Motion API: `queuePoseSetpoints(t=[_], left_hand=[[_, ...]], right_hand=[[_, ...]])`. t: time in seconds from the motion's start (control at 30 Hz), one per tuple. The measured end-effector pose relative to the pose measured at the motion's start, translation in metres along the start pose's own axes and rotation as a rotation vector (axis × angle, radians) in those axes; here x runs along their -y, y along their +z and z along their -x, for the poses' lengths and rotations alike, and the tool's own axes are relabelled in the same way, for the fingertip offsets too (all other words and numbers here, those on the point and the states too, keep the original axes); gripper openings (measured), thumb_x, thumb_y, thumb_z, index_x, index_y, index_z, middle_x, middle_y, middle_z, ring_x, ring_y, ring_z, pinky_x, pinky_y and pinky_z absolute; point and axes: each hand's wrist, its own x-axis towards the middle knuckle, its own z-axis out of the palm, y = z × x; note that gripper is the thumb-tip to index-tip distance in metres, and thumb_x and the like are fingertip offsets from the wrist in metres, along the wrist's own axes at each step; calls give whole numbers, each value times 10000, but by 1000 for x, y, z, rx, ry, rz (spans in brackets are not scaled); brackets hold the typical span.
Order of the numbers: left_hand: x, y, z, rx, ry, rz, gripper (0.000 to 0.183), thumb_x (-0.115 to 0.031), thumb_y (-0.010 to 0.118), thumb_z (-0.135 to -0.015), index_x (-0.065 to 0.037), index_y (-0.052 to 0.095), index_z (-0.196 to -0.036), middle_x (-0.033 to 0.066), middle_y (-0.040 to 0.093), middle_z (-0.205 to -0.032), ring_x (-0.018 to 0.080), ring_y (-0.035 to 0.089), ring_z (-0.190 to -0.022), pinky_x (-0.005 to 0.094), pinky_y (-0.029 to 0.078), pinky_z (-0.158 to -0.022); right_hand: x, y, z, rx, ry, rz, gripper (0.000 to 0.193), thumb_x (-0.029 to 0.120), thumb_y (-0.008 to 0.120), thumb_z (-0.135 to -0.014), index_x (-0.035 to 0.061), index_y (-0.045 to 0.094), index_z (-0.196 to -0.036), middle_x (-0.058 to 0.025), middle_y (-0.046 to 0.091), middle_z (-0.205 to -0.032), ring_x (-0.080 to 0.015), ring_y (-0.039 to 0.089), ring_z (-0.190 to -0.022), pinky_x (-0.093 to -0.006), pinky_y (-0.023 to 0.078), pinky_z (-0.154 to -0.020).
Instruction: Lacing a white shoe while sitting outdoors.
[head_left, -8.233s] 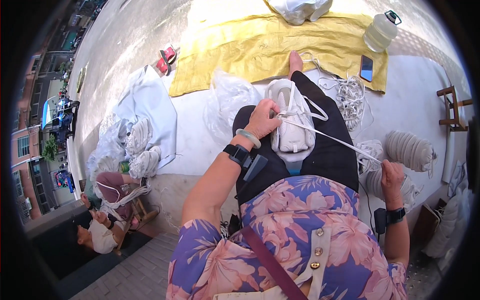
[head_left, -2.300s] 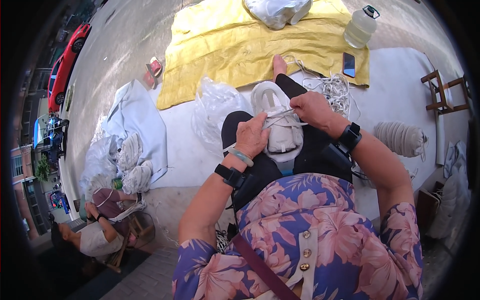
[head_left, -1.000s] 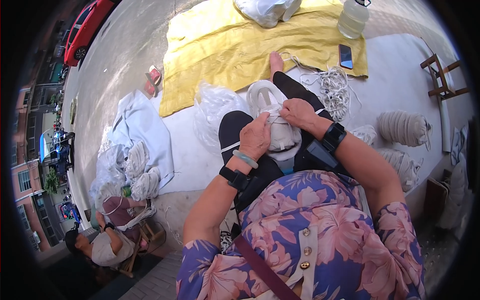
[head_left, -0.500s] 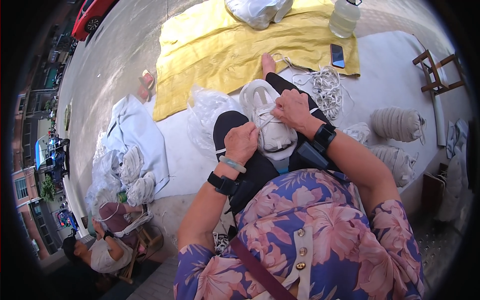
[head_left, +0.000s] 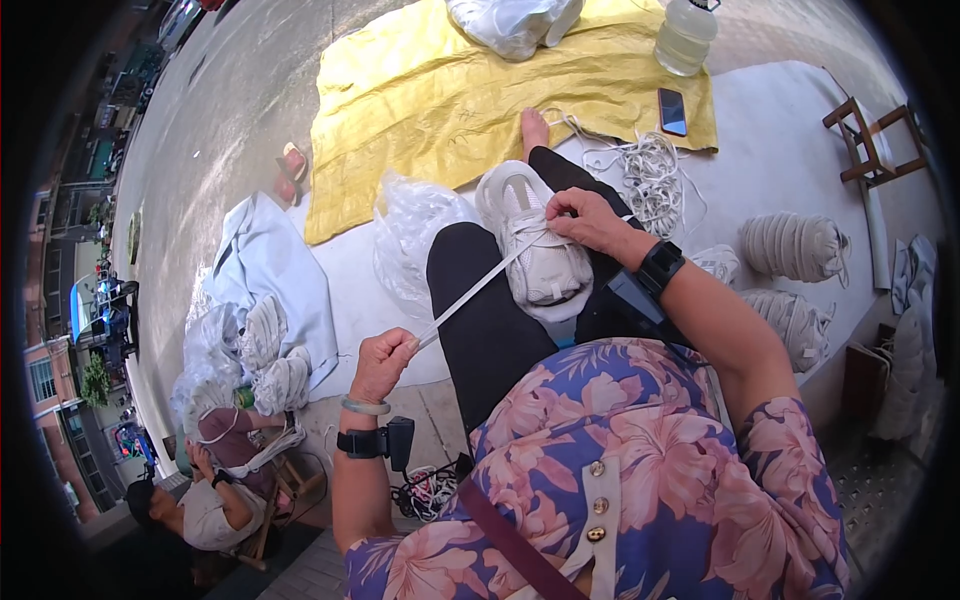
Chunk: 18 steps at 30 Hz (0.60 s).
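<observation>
Between thighs (head_left: 482, 352), chunky off-white sneaker (head_left: 550, 274), left grip (head_left: 382, 364), right grip (head_left: 592, 222) clamped on taut lace (head_left: 470, 297)

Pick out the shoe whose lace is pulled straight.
The shoe at the right hand: its lace runs straight to the left hand. The other shoes lie off to either side, away from both hands.

At 8 o'clock the left hand (head_left: 383, 365) hides the end of the white lace (head_left: 468, 298) in its closed fingers; at 2 o'clock the right hand (head_left: 585, 220) covers part of the shoe (head_left: 552, 275), its grip unclear. The upper edge cuts the plastic bag (head_left: 515, 24) at 12 o'clock and the bottle (head_left: 685, 42) at 1. The lower edge crops the flowered shirt (head_left: 680, 430) at 6. The co-worker's hands (head_left: 200, 460) at 8 are too small to read.
</observation>
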Motion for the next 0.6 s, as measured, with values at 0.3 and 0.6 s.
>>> queuePoseSetpoints(t=[0.3,0.6], left_hand=[[-2,0,-5,-47,17,182,203,-175,563,-859,-27,574,-721,-26,505,-617,49,452,-549,186,384,-511],[14,-13,-7,-9,-57,280,212,-185,561,-857,-32,556,-709,-22,510,-624,45,448,-550,181,377,-509]], right_hand=[[7,-11,43,-20,-330,521,167,225,523,-817,75,575,-767,-117,574,-699,-299,583,-701,-377,459,-618],[-6,-36,57,-163,-416,554,82,154,576,-801,90,551,-757,-88,554,-667,-286,569,-637,-383,444,-550]])
